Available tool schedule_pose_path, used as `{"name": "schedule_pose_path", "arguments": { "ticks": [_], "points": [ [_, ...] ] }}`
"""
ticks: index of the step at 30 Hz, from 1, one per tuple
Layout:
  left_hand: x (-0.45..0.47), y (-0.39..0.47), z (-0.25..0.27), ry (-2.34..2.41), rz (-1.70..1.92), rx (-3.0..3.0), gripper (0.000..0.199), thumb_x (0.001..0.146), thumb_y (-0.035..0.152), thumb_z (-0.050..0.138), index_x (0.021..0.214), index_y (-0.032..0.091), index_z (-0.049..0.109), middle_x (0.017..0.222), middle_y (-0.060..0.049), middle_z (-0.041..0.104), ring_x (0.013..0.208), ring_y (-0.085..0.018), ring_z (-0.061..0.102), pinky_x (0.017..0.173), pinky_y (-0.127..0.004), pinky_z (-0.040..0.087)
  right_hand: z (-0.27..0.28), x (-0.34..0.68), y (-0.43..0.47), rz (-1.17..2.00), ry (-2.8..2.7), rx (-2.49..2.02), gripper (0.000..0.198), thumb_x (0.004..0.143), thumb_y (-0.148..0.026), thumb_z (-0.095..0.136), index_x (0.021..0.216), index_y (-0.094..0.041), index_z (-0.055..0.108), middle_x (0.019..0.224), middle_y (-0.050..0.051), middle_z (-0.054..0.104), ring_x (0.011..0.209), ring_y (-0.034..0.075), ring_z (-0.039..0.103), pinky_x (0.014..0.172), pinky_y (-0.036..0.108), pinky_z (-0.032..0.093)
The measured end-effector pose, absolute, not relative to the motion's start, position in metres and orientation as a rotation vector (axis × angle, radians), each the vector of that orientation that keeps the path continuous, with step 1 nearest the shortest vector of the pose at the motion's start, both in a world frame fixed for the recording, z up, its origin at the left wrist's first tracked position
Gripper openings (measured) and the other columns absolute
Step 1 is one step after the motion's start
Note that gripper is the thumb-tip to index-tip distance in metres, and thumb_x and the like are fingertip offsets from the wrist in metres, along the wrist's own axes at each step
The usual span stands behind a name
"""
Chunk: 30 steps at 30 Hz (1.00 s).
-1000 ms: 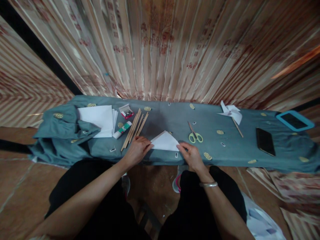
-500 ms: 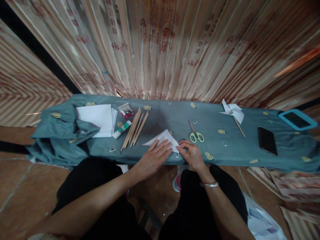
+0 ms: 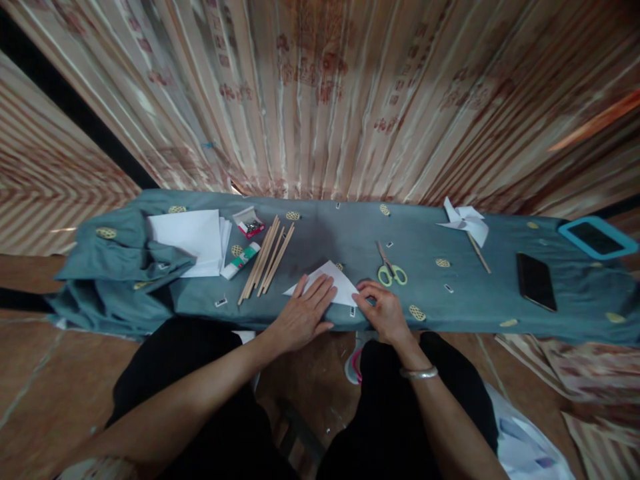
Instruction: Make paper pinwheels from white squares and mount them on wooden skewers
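A sheet of white paper (image 3: 344, 288), folded into a triangle, lies near the front edge of the cloth-covered table. My left hand (image 3: 304, 311) rests flat on its left part, fingers stretched out. At the right corner of the triangle, my right hand (image 3: 382, 308) pinches the paper between thumb and fingertips. Green-handled scissors (image 3: 392, 272) lie just beyond my right hand, points away from me. Left of the paper are several wooden sticks (image 3: 265, 260) in a loose bundle.
Farther left are a glue stick (image 3: 241, 260), a small open box of metal pins (image 3: 249, 223) and stacked white paper (image 3: 193, 240). To the right lie a paper pinwheel (image 3: 466, 221) on a stick, a black phone (image 3: 536, 281) and a blue-framed tablet (image 3: 597, 237). A curtain (image 3: 310, 100) hangs behind.
My left hand has slid left along the folded paper, its thumb now spread out. My right hand keeps its pinch at the right corner.
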<state>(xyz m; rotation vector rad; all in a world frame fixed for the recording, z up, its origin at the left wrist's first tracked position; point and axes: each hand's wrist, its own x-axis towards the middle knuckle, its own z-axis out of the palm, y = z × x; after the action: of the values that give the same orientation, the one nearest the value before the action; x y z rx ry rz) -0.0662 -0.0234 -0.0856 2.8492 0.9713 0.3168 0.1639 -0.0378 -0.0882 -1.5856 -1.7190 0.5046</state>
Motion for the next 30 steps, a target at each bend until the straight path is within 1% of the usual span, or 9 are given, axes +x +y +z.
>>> {"name": "schedule_pose_path", "arguments": {
  "ticks": [6, 15, 22, 30],
  "points": [
    [-0.0645, -0.0195, -0.0845, 0.983, 0.272, 2.831, 0.068, 0.095, 0.051, 0.047, 0.147, 0.01, 0.034, 0.156, -0.02, 0.033, 0.147, -0.032, 0.027, 0.118, -0.057, 0.014, -0.0889, 0.164, -0.0374, 0.496, -1.719, -1.592, 0.022, 0.084, -0.033, 0.06, 0.063, -0.024, 0.063, 0.093, 0.007, 0.072, 0.09, 0.021, 0.069, 0.086, 0.035, 0.052],
    [-0.0624, -0.016, -0.0868, 1.001, 0.272, 2.83, 0.068, 0.094, 0.052, 0.047, 0.147, 0.011, 0.034, 0.155, -0.02, 0.035, 0.147, -0.031, 0.026, 0.118, -0.059, 0.014, -0.0873, 0.1629, -0.0374, 0.502, -1.712, -1.618, 0.022, 0.083, -0.032, 0.06, 0.063, -0.024, 0.061, 0.093, 0.007, 0.071, 0.09, 0.021, 0.069, 0.086, 0.035, 0.052],
    [-0.0613, -0.0154, -0.0851, 1.017, 0.23, 2.833, 0.07, 0.093, 0.053, 0.049, 0.147, 0.01, 0.035, 0.156, -0.019, 0.035, 0.146, -0.034, 0.029, 0.118, -0.057, 0.016, -0.0877, 0.1643, -0.036, 0.538, -1.711, -1.63, 0.021, 0.082, -0.032, 0.06, 0.063, -0.024, 0.061, 0.094, 0.008, 0.071, 0.088, 0.022, 0.069, 0.086, 0.036, 0.052],
    [-0.0608, -0.0145, -0.0869, 1.019, 0.235, 2.832, 0.07, 0.093, 0.054, 0.048, 0.146, 0.01, 0.036, 0.155, -0.02, 0.036, 0.146, -0.034, 0.028, 0.118, -0.058, 0.016, -0.0885, 0.1633, -0.0352, 0.504, -1.704, -1.65, 0.021, 0.081, -0.03, 0.061, 0.062, -0.024, 0.061, 0.093, 0.007, 0.072, 0.09, 0.022, 0.069, 0.088, 0.037, 0.052]
  ]
}}
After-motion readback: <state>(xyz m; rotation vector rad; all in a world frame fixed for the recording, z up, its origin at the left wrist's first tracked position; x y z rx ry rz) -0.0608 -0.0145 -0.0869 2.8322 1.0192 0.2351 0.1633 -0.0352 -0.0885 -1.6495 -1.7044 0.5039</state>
